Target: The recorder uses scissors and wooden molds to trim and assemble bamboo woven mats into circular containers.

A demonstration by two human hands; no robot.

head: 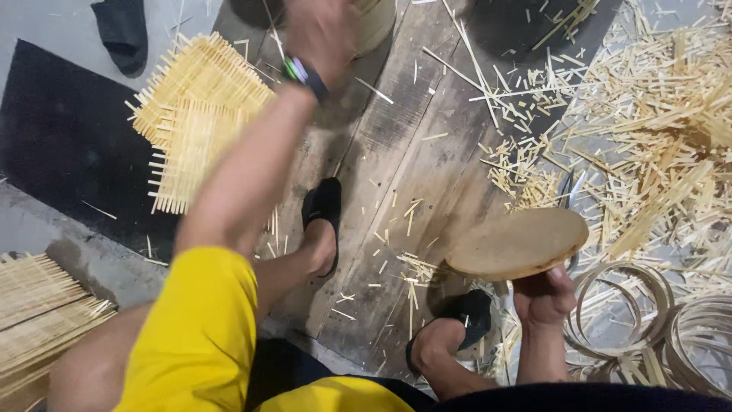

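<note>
My left hand [324, 30] reaches far forward to the top of the view and is blurred. It lies against a round bamboo cylinder [377, 23], and its grip is unclear. A dark band sits on that wrist. My right hand [543, 294] is low at the right. It holds a flat round woven bamboo disc [518, 243] from underneath, tilted slightly. Both of my feet, in black sandals [324, 210], rest on a worn wooden board [404, 152].
Square woven bamboo mats [198, 114] lie stacked at the upper left. A heap of bamboo offcuts [656, 114] covers the right side, with scissors [572, 191] at its edge. Bamboo hoops [625, 305] lie at the lower right and bundled bamboo slats [38, 313] at the lower left.
</note>
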